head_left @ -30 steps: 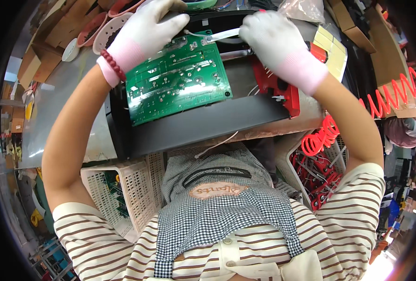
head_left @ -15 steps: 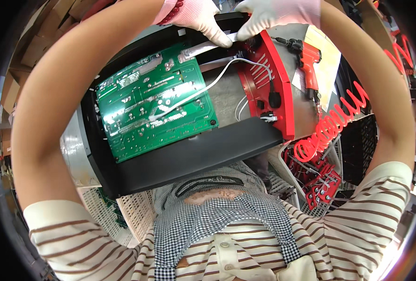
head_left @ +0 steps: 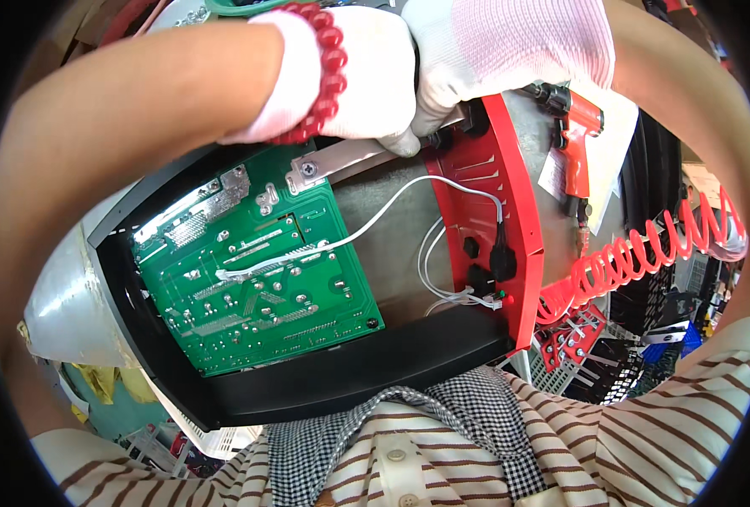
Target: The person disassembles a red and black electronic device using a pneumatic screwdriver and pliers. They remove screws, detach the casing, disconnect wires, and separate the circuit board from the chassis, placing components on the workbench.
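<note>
A green circuit board [head_left: 265,304] lies in a black metal housing [head_left: 358,372] with a red end panel [head_left: 519,253] on the right. A flat metal strip [head_left: 341,162], with a screw at its left end, runs from the board's upper corner toward the red panel. My left hand [head_left: 371,76], white-gloved with a red bead bracelet at the wrist, is closed on this strip. My right hand [head_left: 510,51], gloved too, is closed beside it at the strip's right part; most fingers are hidden. A white cable [head_left: 375,215] arches from the board to the red panel.
A red pneumatic screwdriver [head_left: 578,139] lies right of the panel on paper, with a coiled red air hose [head_left: 637,258]. Red metal parts [head_left: 573,338] lie in a crate at lower right. A rounded metal surface [head_left: 75,296] stands at left.
My hands look larger and nearer, still together at the strip. In the picture, the housing, board and red panel sit lower. The left hand's back now faces up more and its wrist covers the housing's far edge.
</note>
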Demonstrator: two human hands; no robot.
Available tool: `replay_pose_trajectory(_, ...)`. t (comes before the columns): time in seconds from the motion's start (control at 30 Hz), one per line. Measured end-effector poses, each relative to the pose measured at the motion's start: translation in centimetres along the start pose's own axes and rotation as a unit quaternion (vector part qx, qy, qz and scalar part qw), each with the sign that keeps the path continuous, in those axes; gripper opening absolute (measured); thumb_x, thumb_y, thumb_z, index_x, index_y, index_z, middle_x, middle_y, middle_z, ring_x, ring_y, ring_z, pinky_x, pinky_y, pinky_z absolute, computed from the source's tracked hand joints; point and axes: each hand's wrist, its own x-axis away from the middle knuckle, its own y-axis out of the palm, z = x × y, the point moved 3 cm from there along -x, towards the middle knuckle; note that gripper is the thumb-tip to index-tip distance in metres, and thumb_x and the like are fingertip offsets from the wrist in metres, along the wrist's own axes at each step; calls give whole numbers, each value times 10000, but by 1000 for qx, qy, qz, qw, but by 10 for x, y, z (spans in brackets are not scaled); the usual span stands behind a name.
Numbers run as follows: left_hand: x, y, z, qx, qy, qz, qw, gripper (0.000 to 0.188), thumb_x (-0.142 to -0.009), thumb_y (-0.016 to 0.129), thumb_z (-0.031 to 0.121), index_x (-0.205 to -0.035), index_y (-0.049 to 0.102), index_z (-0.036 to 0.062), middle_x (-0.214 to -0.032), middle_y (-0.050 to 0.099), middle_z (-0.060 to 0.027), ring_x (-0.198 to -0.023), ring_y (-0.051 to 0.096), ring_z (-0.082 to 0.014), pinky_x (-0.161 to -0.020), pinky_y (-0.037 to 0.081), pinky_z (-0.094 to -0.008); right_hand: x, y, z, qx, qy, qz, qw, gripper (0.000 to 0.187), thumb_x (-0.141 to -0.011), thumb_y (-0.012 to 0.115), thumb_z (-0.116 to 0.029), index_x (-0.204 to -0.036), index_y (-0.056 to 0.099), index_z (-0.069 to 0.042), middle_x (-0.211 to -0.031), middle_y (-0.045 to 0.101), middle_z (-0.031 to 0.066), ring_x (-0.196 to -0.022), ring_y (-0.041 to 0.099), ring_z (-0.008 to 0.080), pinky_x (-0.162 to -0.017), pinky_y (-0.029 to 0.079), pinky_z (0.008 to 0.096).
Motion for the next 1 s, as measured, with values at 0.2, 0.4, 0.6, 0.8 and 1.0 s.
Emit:
replay_pose_trajectory(0.2,-12,-8,-29,-163,-7,60,985,371,-720,844,338,-912,774,28,-820,734,-125,-800,706,-241,-770,554,-375,-22,11,15,31,20,72,997,735,-866,797,-423,-1343,528,66,-1236,645,207,-1141,624,258,-959,495,337)
replay_pose_trajectory(0.4,16,4,-5,-277,-95,173,940,533,-719,854,365,-1107,726,22,-966,754,-160,-931,715,-312,-889,538,-376,-23,41,11,73,13,276,958,847,-863,795,-411,-1453,438,80,-1365,594,257,-1255,593,295,-1050,468,354)
replay_pose_trajectory(0.6,190,35,-34,-191,78,433,878,613,-964,671,166,-1498,454,-41,-1475,549,-163,-1412,485,-227,-1183,355,-350,59,152,65,-121,-77,639,756,462,-1037,587,-298,-1404,592,-17,-1355,656,107,-1200,630,151,-1038,481,312)
replay_pose_trajectory(0.8,330,198,-89,-40,-71,546,834,1158,-844,694,699,-1614,218,-23,-1634,330,-231,-1514,346,-356,-1231,294,-499,27,327,44,-509,-257,506,647,986,-945,627,-640,-1586,304,36,-1594,421,181,-1485,394,284,-1229,296,435)
replay_pose_trajectory(1.0,273,315,-133,-77,-146,523,836,663,-798,783,112,-1395,523,-15,-1348,598,-187,-1252,576,-282,-1092,442,-439,-15,365,-11,-608,-184,499,589,585,-1071,522,-251,-1589,318,-68,-1149,526,17,-1020,497,103,-945,432,266)
